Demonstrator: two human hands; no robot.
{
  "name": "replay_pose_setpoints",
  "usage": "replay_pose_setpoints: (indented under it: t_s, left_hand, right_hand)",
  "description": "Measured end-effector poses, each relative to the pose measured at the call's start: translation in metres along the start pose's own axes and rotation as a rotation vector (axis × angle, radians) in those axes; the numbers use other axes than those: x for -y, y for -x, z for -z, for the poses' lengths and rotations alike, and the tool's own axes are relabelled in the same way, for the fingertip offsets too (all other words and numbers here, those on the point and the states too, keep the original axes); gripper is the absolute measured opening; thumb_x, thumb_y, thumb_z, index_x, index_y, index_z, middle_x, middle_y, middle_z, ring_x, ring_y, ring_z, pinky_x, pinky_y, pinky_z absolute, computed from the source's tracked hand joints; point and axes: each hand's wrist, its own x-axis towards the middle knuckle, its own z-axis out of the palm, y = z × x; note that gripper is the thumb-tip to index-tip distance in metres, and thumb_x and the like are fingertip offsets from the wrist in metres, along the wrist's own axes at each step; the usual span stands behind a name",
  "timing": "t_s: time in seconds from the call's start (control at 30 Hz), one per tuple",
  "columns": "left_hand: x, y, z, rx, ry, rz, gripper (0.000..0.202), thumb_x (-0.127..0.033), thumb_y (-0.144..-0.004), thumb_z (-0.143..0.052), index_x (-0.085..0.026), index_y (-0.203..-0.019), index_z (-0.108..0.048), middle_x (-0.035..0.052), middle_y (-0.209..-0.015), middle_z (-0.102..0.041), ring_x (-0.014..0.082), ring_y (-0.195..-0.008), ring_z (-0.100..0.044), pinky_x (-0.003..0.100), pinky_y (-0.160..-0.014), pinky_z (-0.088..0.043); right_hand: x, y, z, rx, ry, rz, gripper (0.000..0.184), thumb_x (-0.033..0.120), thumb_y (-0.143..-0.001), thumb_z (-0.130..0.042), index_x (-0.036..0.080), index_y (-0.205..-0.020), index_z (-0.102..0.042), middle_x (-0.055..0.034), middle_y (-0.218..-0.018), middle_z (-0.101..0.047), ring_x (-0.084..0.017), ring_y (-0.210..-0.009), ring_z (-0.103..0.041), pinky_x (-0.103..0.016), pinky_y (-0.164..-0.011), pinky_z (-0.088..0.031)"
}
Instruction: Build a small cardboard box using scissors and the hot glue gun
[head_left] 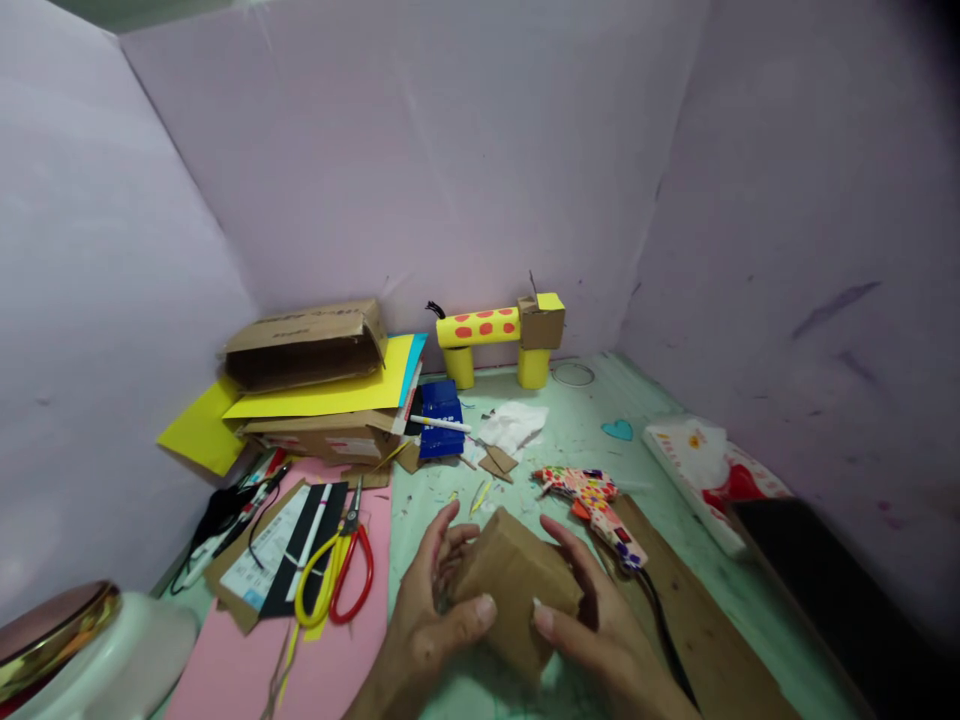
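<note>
Both hands hold a small brown cardboard block [514,580] low in the middle of the view. My left hand [431,610] wraps its left side, thumb pressed on the front face and fingers curled behind. My right hand [600,615] grips the right side the same way. Just right of the block lies a colourful patterned glue gun [596,500] with its black cord [660,620] running toward me. Yellow-handled and red-handled scissors [337,570] rest to the left on a pink sheet [360,640].
A yellow tube animal with red spots [499,340] stands at the back wall. Cardboard boxes and yellow paper [322,385] are stacked back left, beside a blue packet [440,418]. A brown board [705,620], a white plastic bag [712,465] and a dark panel [832,590] lie right.
</note>
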Motion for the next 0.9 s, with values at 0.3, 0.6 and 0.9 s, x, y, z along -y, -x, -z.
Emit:
replay_pose_setpoints:
  t_s: [0.3,0.6,0.9]
  left_hand:
    - [-0.009,-0.001,-0.004,-0.119,0.117,0.219,0.081,-0.020,-0.050,-0.074,-0.020,-0.126,-0.047,0.0054,-0.102,-0.061,0.0280,-0.102,-0.058,0.038,-0.089,-0.043]
    - [-0.018,0.011,-0.010,0.093,-0.274,0.059,0.102,-0.028,-0.056,-0.076,-0.022,-0.143,-0.023,0.0135,-0.138,-0.042,0.0326,-0.126,-0.044,0.039,-0.101,-0.036]
    - [-0.017,0.010,-0.011,0.122,-0.376,0.069,0.100,-0.032,-0.064,-0.071,-0.011,-0.145,-0.015,0.0209,-0.147,-0.037,0.0318,-0.133,-0.039,0.040,-0.109,-0.031]
  right_hand:
    - [0.004,-0.008,0.007,0.060,-0.036,-0.038,0.090,0.058,-0.054,-0.081,0.020,-0.128,-0.047,-0.0159,-0.121,-0.060,-0.035,-0.112,-0.059,-0.045,-0.095,-0.045]
    - [0.021,-0.005,0.019,0.338,0.275,0.088,0.088,0.052,-0.063,-0.079,0.023,-0.135,-0.035,-0.0162,-0.135,-0.050,-0.034,-0.126,-0.048,-0.045,-0.102,-0.038]
    - [0.015,-0.010,0.020,0.232,0.369,0.118,0.081,0.017,-0.057,-0.070,0.023,-0.130,-0.036,-0.0146,-0.134,-0.051,-0.031,-0.123,-0.051,-0.043,-0.102,-0.039]
